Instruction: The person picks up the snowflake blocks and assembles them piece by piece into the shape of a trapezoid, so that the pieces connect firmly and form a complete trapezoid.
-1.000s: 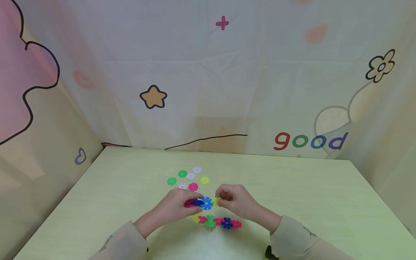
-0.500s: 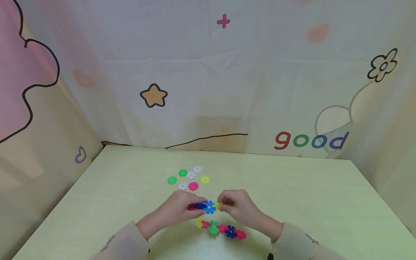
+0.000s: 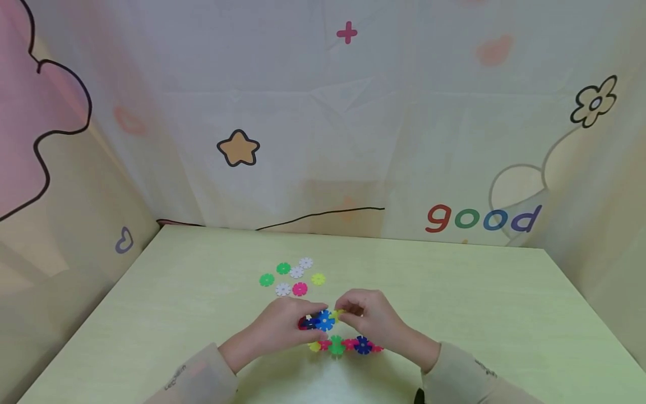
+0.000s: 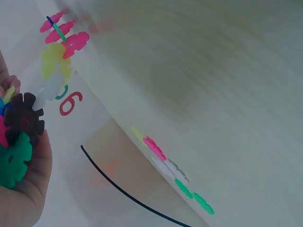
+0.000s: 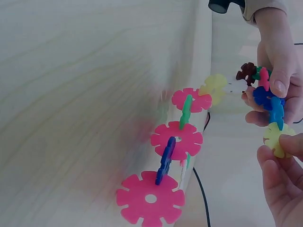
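Pink-and-green chain (image 3: 336,345): on the table (image 3: 454,292), toward its near edge.
Left hand (image 3: 285,321): grips a second chain (image 3: 325,321), raised above the wood.
Right hand (image 3: 370,314): pinches a yellow disc (image 5: 273,135) at that chain's end (slotted or only touching, I cannot tell).
Links (image 5: 263,98): a crooked push could pop them apart.
Loose discs (image 3: 300,289): left of middle, nearer the far edge.
Table: pale, faintly grained.
Curtain (image 3: 303,56): printed, behind the far edge.
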### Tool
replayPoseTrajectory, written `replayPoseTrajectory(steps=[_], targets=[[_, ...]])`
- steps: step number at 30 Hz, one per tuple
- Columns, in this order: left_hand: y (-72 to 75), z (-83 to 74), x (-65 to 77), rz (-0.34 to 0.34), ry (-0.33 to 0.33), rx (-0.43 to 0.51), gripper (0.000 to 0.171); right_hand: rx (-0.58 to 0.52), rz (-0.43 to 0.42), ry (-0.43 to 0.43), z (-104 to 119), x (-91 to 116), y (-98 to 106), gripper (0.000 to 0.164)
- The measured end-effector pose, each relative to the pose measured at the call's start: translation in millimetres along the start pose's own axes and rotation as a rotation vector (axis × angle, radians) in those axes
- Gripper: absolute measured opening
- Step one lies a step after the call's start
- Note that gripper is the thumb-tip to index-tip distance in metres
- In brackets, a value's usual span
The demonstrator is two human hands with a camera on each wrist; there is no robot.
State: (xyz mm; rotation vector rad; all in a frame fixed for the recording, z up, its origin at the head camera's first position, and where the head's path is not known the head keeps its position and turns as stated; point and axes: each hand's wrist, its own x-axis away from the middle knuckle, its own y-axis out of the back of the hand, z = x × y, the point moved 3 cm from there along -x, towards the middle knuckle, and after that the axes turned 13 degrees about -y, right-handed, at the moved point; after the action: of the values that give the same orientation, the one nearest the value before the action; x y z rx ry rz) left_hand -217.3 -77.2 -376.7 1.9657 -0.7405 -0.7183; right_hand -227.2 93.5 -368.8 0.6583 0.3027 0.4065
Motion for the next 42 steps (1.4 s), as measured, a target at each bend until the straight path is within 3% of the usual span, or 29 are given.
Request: replayPoseTrajectory(steps=[5, 10, 19, 24, 30, 35, 42], targets=[[-2.0, 0.7, 0.9, -0.014, 0.006, -0.014, 0.045, 0.02, 0.01, 0.008, 2.4, -1.5, -1.0, 0.006], [2.6, 5.5, 5.3, -0.005, 0.019, 0.004, 0.044, 0.04, 0.072, 0.002, 4.5, -7.2, -0.5, 0.009], [38.8, 32.6, 29.8, -0.014, 0.124, -0.041, 0.046, -0.031, 0.092, -0.117, -9.2, -41.4, 6.6, 0.022], [55.0, 47.0, 45.3, -0.049, 0.163, -0.017, 0.047, 0.051, 0.114, -0.206, -30.1, -65.5, -2.6, 0.03], [61.8, 56.8, 56.4, -0.063, 0.194, 0.004, 0.047, 0.232, 0.233, -0.331, -51.5, -86.2, -23.2, 0.046], [61.4, 58.3, 59.5, -0.049, 0.212, 0.02, 0.05, 0.36, 0.322, -0.333, -59.1, -92.1, -35.1, 0.056], [58.5, 59.3, 59.7, -0.044, 0.235, 0.046, 0.048, 0.395, 0.281, -0.345, -53.5, -95.9, -34.1, 0.05]])
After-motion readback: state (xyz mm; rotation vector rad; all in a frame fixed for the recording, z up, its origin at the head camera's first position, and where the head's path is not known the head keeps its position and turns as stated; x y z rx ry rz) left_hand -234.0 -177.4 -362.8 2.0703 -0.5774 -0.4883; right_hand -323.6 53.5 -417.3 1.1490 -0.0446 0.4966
